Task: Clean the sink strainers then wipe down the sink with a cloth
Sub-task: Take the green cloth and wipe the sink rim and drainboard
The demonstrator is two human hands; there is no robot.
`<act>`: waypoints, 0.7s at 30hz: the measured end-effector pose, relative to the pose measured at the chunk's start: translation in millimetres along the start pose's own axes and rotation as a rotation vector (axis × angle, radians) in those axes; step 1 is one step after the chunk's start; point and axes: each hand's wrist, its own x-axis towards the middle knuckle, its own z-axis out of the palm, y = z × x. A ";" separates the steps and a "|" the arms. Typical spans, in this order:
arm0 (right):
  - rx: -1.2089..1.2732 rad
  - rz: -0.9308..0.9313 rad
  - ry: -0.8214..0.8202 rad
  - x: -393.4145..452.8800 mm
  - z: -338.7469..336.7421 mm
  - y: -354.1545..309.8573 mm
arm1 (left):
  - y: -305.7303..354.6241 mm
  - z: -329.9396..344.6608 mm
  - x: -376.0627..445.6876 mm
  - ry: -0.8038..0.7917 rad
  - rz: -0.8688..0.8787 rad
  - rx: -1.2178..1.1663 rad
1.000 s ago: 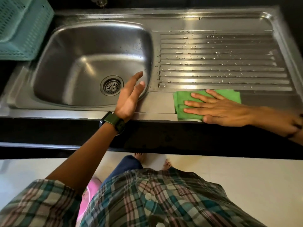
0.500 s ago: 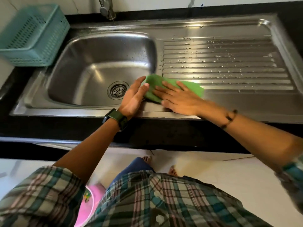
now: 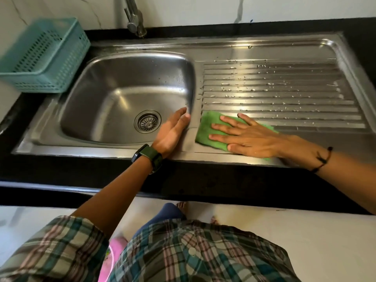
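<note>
A steel sink (image 3: 114,94) has a round strainer (image 3: 148,121) seated in its drain. To its right runs a ribbed drainboard (image 3: 284,94) dotted with water drops. A folded green cloth (image 3: 205,129) lies flat on the drainboard's near left corner. My right hand (image 3: 248,137) presses flat on the cloth with fingers spread. My left hand (image 3: 173,131) rests upright on the rim between bowl and drainboard, fingers apart, holding nothing, a dark watch on its wrist.
A teal perforated basket (image 3: 44,55) stands at the sink's far left. The tap (image 3: 134,19) hangs over the bowl's back edge. A black counter (image 3: 203,180) frames the sink. Something pink (image 3: 116,249) lies on the floor by my legs.
My right hand slid the green cloth left to the bowl's edge, then a little right again onto the drainboard's near corner. My left hand stayed at the rim.
</note>
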 end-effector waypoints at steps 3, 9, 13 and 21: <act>-0.029 0.103 0.121 31.3 1.5 -11.1 | 4.0 8.8 4.9 -0.048 0.032 0.040; 0.039 0.440 0.293 68.3 -3.7 -25.8 | 24.8 33.0 22.6 -0.024 0.069 -0.021; 0.082 0.448 0.276 57.3 -7.0 -32.6 | 38.9 41.8 23.9 -0.094 0.094 -0.073; 0.017 0.830 0.166 -69.1 19.0 24.0 | 37.4 49.1 26.6 -0.194 0.209 0.187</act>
